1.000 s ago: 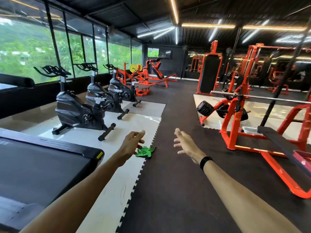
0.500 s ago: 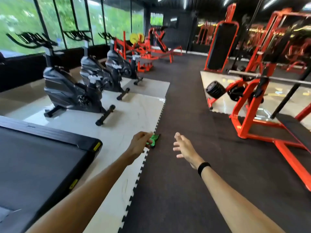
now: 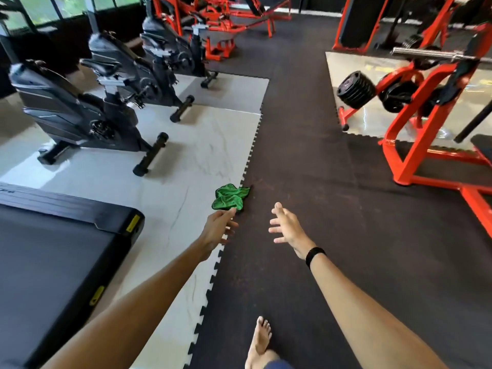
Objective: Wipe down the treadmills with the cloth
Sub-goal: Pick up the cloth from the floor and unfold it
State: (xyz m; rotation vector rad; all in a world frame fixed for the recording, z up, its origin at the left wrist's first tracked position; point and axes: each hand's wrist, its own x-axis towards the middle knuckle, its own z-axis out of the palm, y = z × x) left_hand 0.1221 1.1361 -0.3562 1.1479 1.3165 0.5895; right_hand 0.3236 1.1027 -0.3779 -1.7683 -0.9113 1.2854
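The biggest risk is to the reach itself: the cloth (image 3: pixel 230 197) lies crumpled on the floor, straddling the toothed seam between the pale tile (image 3: pixel 186 166) and the dark rubber mat (image 3: pixel 319 209), well away from the treadmill (image 3: pixel 53 249) at lower left, so a hurried grab could catch only a fold and let the rest drag or drop. The left hand (image 3: pixel 219 230) hangs just short of the cloth with fingers loosely open, holding nothing; the right hand (image 3: pixel 286 226), beside it over the mat, is spread wide and empty. A smaller hazard is footing: one bare foot (image 3: pixel 259 342) stands on the mat close to the seam, and leaning forward could mean a slip on the glossy tile. Counting down in size: one treadmill in view, three exercise bikes (image 3: pixel 80 113) in a row, two hands, one foot, one cloth, one black wristband (image 3: pixel 315 255).
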